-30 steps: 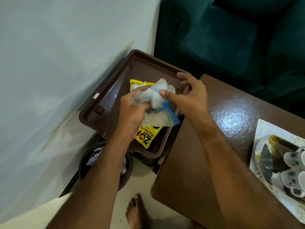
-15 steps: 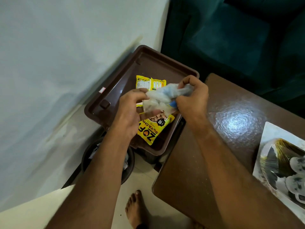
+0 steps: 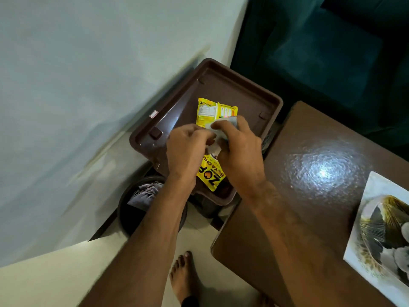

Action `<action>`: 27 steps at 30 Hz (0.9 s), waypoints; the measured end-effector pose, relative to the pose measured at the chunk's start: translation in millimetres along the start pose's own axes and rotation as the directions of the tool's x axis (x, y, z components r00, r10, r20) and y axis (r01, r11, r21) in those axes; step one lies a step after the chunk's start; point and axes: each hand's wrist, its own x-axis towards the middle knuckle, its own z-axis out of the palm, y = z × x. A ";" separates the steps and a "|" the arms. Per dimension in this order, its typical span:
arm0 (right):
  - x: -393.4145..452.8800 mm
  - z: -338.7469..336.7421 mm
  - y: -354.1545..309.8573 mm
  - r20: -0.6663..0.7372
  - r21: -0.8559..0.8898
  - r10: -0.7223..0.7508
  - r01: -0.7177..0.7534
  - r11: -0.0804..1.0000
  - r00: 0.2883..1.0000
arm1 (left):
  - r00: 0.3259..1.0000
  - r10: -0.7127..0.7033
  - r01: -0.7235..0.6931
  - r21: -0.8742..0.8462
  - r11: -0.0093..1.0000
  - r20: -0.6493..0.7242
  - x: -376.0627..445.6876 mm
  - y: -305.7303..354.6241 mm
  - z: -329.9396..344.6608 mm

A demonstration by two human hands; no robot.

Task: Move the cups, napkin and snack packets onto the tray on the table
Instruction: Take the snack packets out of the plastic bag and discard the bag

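Note:
A brown plastic tray [image 3: 223, 85] sits beside the table, with two yellow snack packets in it: one [image 3: 215, 113] at the far side, one [image 3: 210, 176] near me, partly under my hands. My left hand [image 3: 188, 149] and my right hand [image 3: 239, 151] are close together over the tray, both closed on a crumpled white and blue packet [image 3: 223, 127], which is mostly hidden by my fingers. A white patterned tray [image 3: 374, 218] holding patterned cups [image 3: 400, 253] lies on the table at the right edge.
The dark brown glossy table [image 3: 309, 173] fills the right side. A dark round bin [image 3: 141, 207] with rubbish stands below the brown tray. A green sofa [image 3: 332, 52] is behind, a pale wall [image 3: 88, 85] to the left, and my bare foot [image 3: 183, 275] is on the floor.
My hands have come closer together and lower over the brown tray, crumpling the white and blue packet smaller. The view has shifted slightly, showing less of the cups.

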 end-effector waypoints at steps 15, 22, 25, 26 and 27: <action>1.2 48.9 -85.4 0.211 0.611 0.094 -0.206 0.764 0.973 | 0.906 0.415 -0.378 0.277 0.883 -0.086 -8.6 -23.5 -116.5; -28.1 83.8 -127.1 0.396 0.429 -0.361 0.178 0.886 0.844 | 0.857 0.360 -0.154 0.481 0.863 -0.370 -18.7 -58.2 -171.6; -37.9 105.0 -129.3 0.475 0.202 -0.354 0.292 0.935 0.805 | 0.897 0.258 -0.051 0.498 0.866 -0.358 -17.6 -87.8 -185.6; -43.6 111.4 -129.3 0.474 0.127 -0.364 0.347 0.929 0.802 | 0.915 0.199 -0.025 0.444 0.896 -0.350 -16.7 -98.2 -189.9; -49.4 116.8 -128.4 0.464 0.088 -0.380 0.385 0.919 0.800 | 0.932 0.144 -0.013 0.367 0.930 -0.333 -15.7 -107.1 -194.2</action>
